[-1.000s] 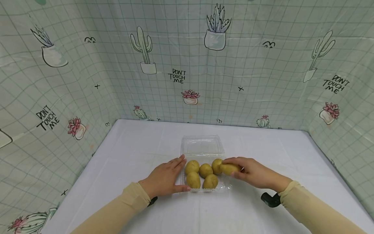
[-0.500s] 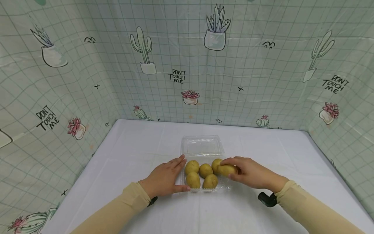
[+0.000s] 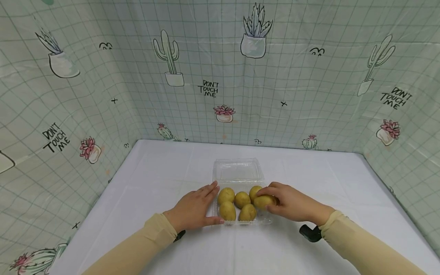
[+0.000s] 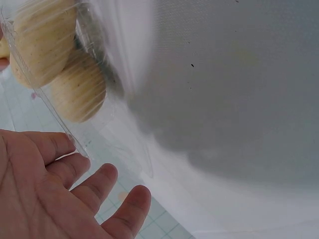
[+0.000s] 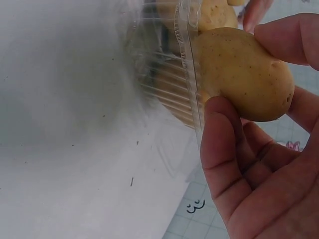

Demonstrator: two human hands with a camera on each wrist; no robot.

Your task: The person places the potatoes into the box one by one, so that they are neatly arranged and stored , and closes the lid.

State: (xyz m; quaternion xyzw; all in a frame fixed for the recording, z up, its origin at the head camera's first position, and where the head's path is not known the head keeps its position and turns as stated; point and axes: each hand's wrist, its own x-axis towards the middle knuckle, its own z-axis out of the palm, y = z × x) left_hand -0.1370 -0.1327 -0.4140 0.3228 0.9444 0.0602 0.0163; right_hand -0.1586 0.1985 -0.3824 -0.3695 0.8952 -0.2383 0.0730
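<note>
Between the hands stands a clear plastic clamshell box (image 3: 262,220), its lid (image 3: 238,170) folded back flat behind it. Several potatoes (image 3: 242,200) sit inside. My right hand (image 3: 292,202) pinches another potato (image 5: 244,74) between thumb and fingers at the box's right end, close over the rim (image 5: 192,64) in the right wrist view. My left hand (image 3: 194,206) lies along the box's left side, fingers extended and thumb at the front rim. Through the ribbed wall, potatoes (image 4: 79,87) show in the left wrist view, with the fingertips (image 4: 75,162) right at the box edge.
A white cloth (image 3: 165,164) covers the table. Behind and at both sides hangs a grid-patterned curtain (image 3: 220,57) with cactus drawings. A black wrist device (image 3: 310,233) sits under the right wrist.
My right hand has moved left with its potato, from the box's right edge to over its right end. The left hand has stayed in place.
</note>
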